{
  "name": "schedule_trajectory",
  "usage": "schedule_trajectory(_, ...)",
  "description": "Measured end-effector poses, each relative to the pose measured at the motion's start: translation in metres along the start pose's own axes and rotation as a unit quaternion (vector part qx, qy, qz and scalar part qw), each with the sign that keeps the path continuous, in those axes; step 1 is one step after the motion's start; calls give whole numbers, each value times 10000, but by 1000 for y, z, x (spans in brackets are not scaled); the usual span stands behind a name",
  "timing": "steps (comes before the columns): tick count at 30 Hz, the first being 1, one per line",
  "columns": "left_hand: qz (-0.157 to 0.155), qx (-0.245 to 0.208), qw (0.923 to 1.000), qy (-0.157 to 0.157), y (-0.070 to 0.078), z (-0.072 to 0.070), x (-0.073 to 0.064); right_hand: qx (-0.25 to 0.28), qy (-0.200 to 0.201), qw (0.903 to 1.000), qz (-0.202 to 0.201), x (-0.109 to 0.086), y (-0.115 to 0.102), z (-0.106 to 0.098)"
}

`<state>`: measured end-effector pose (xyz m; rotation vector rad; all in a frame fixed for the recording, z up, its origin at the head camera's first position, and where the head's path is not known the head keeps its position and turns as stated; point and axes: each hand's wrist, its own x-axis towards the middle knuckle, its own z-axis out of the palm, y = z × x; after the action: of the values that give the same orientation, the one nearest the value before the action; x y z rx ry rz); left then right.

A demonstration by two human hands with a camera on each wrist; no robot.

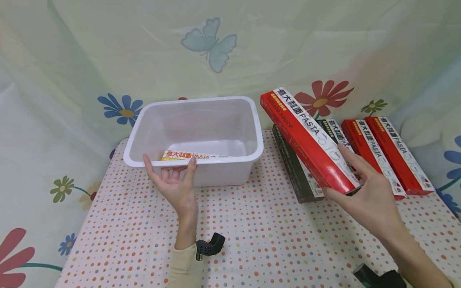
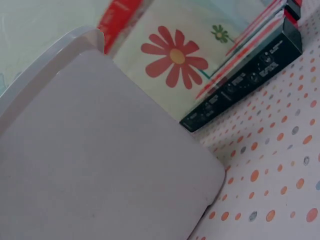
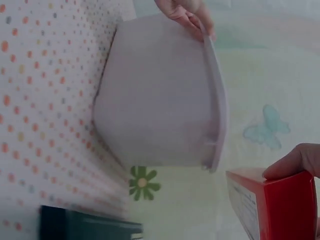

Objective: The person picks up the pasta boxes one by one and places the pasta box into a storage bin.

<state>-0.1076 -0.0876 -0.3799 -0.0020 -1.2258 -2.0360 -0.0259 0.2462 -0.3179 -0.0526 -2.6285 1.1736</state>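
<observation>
A white plastic bin (image 1: 223, 174) stands on the dotted tablecloth, with one yellow-and-white pasta box (image 1: 180, 155) partly visible inside it. My left hand (image 1: 176, 184) grips the bin's near rim; the right wrist view shows those fingers (image 3: 187, 21) at the rim too. Above the other boxes, my right hand (image 1: 371, 196) holds a red tomato-sauce pasta box (image 1: 309, 140) by its near end, tilted and lifted. Its red end (image 3: 290, 205) fills a corner of the right wrist view. The left hand is out of sight in the left wrist view, where the bin's wall (image 2: 110, 150) dominates.
Beneath the held box lies a dark pasta box (image 1: 299, 176), with another dark box (image 1: 333, 130) behind. Two red pasta boxes (image 1: 374, 156) (image 1: 401, 156) lie farther right. A flower-printed curtain (image 1: 252, 48) hangs behind the table.
</observation>
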Motion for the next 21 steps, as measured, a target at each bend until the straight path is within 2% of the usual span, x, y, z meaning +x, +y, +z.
schedule_trajectory(6, -32, -30, 10000, -13, 0, 1, 0, -225, -458, 9960, -740, 42, -33, -5)
schedule_trajectory(10, -33, -19, 9999, -96, 0, 1, -1, -419, -858, 9877, -1238, 71, -56, 0)
schedule_trajectory(15, 43, 25, 9999, -155, -1, 0, -1, -862, -1406, 9655, -2014, 102, -86, 13)
schedule_trajectory(21, 111, 147, 9996, -198, -2, -3, 1, -1057, -2080, 9364, -2623, 132, -114, 34)
